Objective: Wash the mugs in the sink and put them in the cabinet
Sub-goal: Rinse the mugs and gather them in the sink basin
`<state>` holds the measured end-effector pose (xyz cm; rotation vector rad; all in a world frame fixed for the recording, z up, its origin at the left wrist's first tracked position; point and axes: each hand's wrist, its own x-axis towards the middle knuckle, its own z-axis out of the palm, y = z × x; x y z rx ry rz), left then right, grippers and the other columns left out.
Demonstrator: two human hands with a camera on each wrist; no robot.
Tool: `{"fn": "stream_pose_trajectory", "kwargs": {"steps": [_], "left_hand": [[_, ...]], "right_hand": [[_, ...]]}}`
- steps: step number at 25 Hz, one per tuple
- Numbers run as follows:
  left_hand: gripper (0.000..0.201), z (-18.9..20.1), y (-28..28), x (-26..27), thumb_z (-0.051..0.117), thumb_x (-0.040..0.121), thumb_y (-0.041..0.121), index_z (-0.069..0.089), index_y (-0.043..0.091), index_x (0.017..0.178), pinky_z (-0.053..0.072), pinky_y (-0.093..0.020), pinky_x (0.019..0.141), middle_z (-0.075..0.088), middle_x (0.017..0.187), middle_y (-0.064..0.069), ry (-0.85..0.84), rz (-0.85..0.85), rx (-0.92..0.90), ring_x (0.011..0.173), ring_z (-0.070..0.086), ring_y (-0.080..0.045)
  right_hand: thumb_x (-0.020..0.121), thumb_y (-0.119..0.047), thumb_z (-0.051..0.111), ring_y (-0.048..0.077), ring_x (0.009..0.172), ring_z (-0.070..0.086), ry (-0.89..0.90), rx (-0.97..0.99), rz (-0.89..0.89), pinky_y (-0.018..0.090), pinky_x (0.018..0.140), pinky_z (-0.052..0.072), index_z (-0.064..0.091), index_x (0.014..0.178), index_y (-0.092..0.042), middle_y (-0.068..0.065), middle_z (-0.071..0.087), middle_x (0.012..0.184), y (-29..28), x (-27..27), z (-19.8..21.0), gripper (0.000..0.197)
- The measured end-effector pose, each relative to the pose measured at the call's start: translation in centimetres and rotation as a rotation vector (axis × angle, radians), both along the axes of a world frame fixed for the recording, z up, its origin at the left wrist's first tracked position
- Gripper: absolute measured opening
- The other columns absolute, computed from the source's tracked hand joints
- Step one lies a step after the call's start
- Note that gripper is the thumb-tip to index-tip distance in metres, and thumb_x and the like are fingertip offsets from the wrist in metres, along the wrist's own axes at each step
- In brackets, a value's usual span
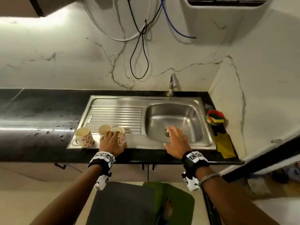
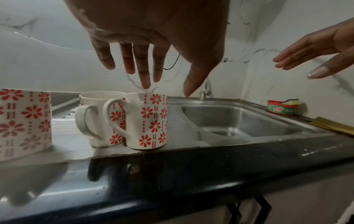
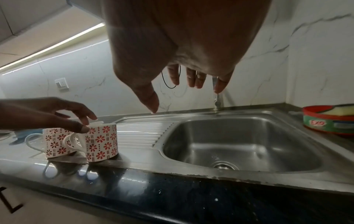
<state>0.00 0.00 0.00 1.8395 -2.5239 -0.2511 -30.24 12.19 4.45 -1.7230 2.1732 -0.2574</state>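
Observation:
Three white mugs with red flower print stand upright on the steel drainboard [image 1: 116, 114]: a left mug [image 1: 83, 137], a middle mug [image 1: 104, 129] and a right mug [image 1: 121, 137]. My left hand [image 1: 112, 140] hovers over the right mug [image 2: 147, 121], fingers [image 2: 146, 75] pointing straight down at its rim and thumb spread beside it; it grips nothing. The middle mug [image 2: 99, 119] stands just behind, handles facing me. My right hand [image 1: 176, 138] floats open above the sink basin [image 1: 186, 114], holding nothing. In the right wrist view its fingers [image 3: 195, 78] hang relaxed over the basin [image 3: 249, 144].
A tap [image 1: 172, 85] stands behind the basin. At the right, a red tub of dish soap with a sponge [image 1: 215, 117] and a yellow cloth [image 1: 224, 146]. Water drops lie on the black counter [image 1: 40, 114]. Cabinet handles [image 1: 147, 168] show below; an upper cabinet [image 1: 32, 7] hangs top left.

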Motion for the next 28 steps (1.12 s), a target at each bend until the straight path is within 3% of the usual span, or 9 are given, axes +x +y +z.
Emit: {"fn": "stream_pose_trajectory", "kwargs": {"steps": [6,9,12,18,20,22,23,25,28], "left_hand": [[0.048,-0.7,-3.8,-3.2,0.064,0.086,0.041,0.06,0.02,0.129,0.032,-0.05,0.112,0.059,0.137,-0.009,-0.307,-0.052,0.039,0.133,0.04,-0.037],[0.045,-1.4,-5.1,-4.2,0.061,0.09,0.037,0.055,0.022,0.132,0.018,-0.054,0.121,0.063,0.134,-0.008,-0.363,-0.033,0.087,0.139,0.038,-0.036],[0.041,-1.7,-5.8,-5.9,0.059,0.09,0.032,0.058,0.014,0.128,0.009,-0.053,0.123,0.069,0.121,-0.01,-0.383,-0.01,0.115,0.131,0.052,-0.029],[0.047,-1.4,-7.7,-11.5,0.063,0.083,0.04,0.056,0.031,0.128,0.007,-0.051,0.121,0.074,0.112,0.0,-0.21,-0.16,-0.011,0.113,0.068,-0.021],[0.051,-1.4,-8.9,-13.7,0.073,0.071,0.034,0.062,0.033,0.121,0.013,-0.05,0.119,0.077,0.102,0.004,-0.141,-0.269,-0.074,0.099,0.073,-0.022],[0.054,-0.7,-10.6,-15.8,0.081,0.061,0.026,0.068,0.034,0.114,0.028,-0.052,0.116,0.077,0.098,0.011,-0.056,-0.415,-0.155,0.089,0.075,-0.019],[0.056,-0.3,-11.5,-16.9,0.082,0.059,0.023,0.069,0.034,0.113,0.033,-0.053,0.114,0.077,0.097,0.013,-0.013,-0.483,-0.182,0.088,0.074,-0.018],[0.06,0.3,-12.7,-18.5,0.081,0.061,0.021,0.069,0.034,0.118,0.032,-0.052,0.115,0.077,0.097,0.013,0.05,-0.587,-0.197,0.092,0.072,-0.016],[0.061,0.6,-14.9,-21.0,0.079,0.064,0.017,0.067,0.032,0.121,0.037,-0.055,0.112,0.076,0.104,0.01,0.171,-0.765,-0.25,0.102,0.068,-0.019]], "right_hand": [[0.095,-0.039,0.065,0.028,0.156,0.018,-0.064,0.068,0.056,0.054,0.121,0.026,0.027,0.162,-0.026,0.005,0.02,0.169,-5.7,-2.5,-2.5,0.078],[0.096,-0.037,0.064,0.027,0.153,0.024,-0.07,0.063,0.079,0.05,0.119,0.029,0.031,0.161,-0.025,0.006,0.025,0.167,-8.9,-5.4,-2.7,0.074],[0.096,-0.035,0.063,0.026,0.15,0.027,-0.087,0.074,0.092,0.048,0.116,0.034,0.037,0.158,-0.024,0.004,0.032,0.163,-11.4,-7.2,-3.0,0.067],[0.098,-0.034,0.062,0.026,0.143,0.034,-0.167,0.109,0.133,0.037,0.113,0.034,0.044,0.153,-0.022,0.002,0.045,0.154,-15.3,-7.1,-4.5,0.06],[0.095,-0.043,0.066,0.024,0.145,0.032,-0.208,0.128,0.129,0.039,0.116,0.035,0.042,0.155,-0.025,0.001,0.043,0.155,-16.4,-7.2,-4.5,0.067],[0.085,-0.056,0.074,0.022,0.149,0.028,-0.256,0.152,0.103,0.046,0.119,0.035,0.034,0.158,-0.03,0.0,0.037,0.16,-17.5,-7.8,-4.2,0.088],[0.079,-0.061,0.078,0.023,0.151,0.026,-0.283,0.167,0.089,0.049,0.12,0.035,0.028,0.16,-0.032,-0.001,0.033,0.163,-18.1,-8.3,-4.3,0.099],[0.067,-0.064,0.085,0.022,0.152,0.027,-0.337,0.148,0.063,0.05,0.12,0.035,0.022,0.161,-0.037,-0.004,0.032,0.165,-19.1,-8.7,-4.3,0.116],[0.058,-0.059,0.089,0.015,0.137,0.046,-0.387,-0.03,-0.045,0.044,0.111,0.047,0.033,0.148,-0.048,-0.014,0.051,0.148,-20.4,-9.4,-4.3,0.106]]}}
